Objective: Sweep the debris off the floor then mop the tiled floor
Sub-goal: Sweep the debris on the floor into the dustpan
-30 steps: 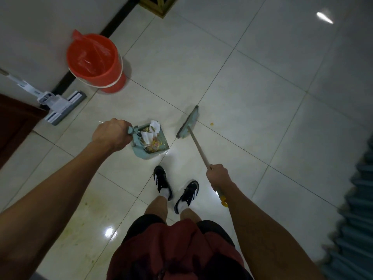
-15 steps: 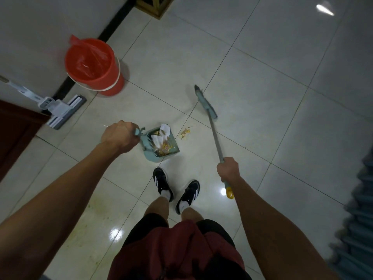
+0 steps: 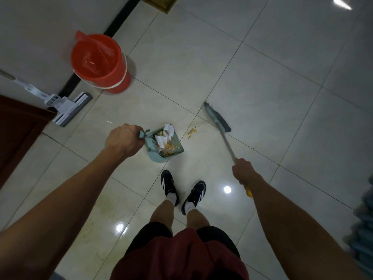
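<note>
My left hand grips the handle of a teal dustpan that rests on the tiled floor in front of my feet. White tissues and yellowish scraps lie inside it. A small pile of yellow crumbs sits on the tile just right of the dustpan's mouth. My right hand holds the broom stick; the teal broom head is down on the floor to the right of the crumbs.
A red bin with a red liner stands by the wall at upper left. A flat mop leans there beside a dark door. My shoes stand just behind the dustpan. Blue-green ribbed fabric is at the right edge.
The broom head swung from beside the dustpan out to the right and beyond the crumbs. The dustpan shifted slightly right. Crumbs now lie between dustpan and broom.
</note>
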### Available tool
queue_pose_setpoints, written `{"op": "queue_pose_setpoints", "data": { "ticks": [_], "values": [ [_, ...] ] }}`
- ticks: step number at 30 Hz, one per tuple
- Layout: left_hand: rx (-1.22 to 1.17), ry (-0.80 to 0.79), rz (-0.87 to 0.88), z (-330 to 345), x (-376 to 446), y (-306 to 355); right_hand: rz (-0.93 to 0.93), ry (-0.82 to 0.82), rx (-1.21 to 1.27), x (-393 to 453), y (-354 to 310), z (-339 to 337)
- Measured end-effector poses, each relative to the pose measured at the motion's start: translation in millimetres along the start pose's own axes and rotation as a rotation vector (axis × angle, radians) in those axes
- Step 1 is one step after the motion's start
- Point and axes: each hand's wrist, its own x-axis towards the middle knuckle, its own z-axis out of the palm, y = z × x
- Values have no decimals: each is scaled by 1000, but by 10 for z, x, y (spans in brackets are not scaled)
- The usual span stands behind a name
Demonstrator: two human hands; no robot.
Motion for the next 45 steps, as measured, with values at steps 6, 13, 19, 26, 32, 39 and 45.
{"op": "queue_pose_setpoints", "data": {
  "ticks": [6, 13, 19, 26, 32, 39, 45],
  "values": [
    [5, 6, 8, 0, 82, -27, -68, -154, -25, -310, -260, 290],
    [26, 12, 19, -6, 127, -29, -139, -258, 54, -639, -477, 725],
    [-28, 11, -26, -22, 65, -112, -139, -299, 216, -850, -497, 817],
    [-61, 19, -55, -3, -73, -239, 50, -252, 491, -912, -297, 747],
    [-75, 16, -71, 53, -145, -353, 64, -202, 480, -921, -332, 695],
    [-109, 27, -116, 92, -140, -555, -73, -104, 195, -834, -489, 725],
    [-141, 33, -160, 127, -165, -700, -233, -25, -63, -733, -679, 842]
  ]
}}
